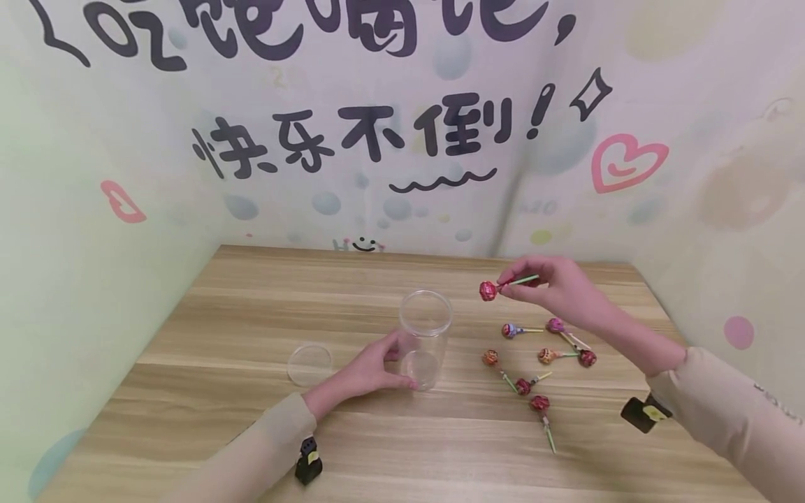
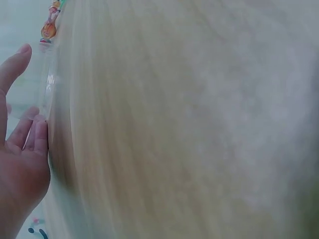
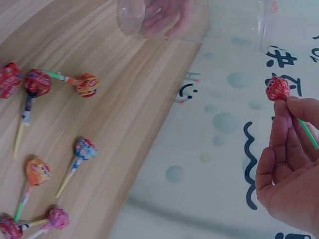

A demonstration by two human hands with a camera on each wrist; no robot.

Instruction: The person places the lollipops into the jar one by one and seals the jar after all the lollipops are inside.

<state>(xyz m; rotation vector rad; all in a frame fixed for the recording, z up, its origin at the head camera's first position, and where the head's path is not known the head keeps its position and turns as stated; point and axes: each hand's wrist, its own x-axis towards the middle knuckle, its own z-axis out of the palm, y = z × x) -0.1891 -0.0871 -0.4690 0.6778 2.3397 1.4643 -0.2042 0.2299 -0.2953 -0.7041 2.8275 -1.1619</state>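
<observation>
My right hand [image 1: 560, 290] pinches a red-wrapped lollipop [image 1: 488, 290] by its green stick, just below the candy head. It is held up over the back right part of the table, its head pointing left. In the right wrist view the same lollipop [image 3: 277, 88] shows between thumb and fingertips. A clear plastic jar [image 1: 425, 332] stands upright and open-topped near the middle of the table. Around its lower left side my left hand [image 1: 371, 367] holds it, thumb in front and fingers behind. Through the jar wall [image 3: 199, 22] those fingers show in the right wrist view.
Several wrapped lollipops lie scattered to the right of the jar, among them a blue one [image 1: 508, 330], an orange one [image 1: 490, 357] and a red one [image 1: 539, 403]. A clear round lid [image 1: 310, 365] lies left of the jar. A printed wall [image 1: 352, 209] borders the wooden table [image 1: 251, 314].
</observation>
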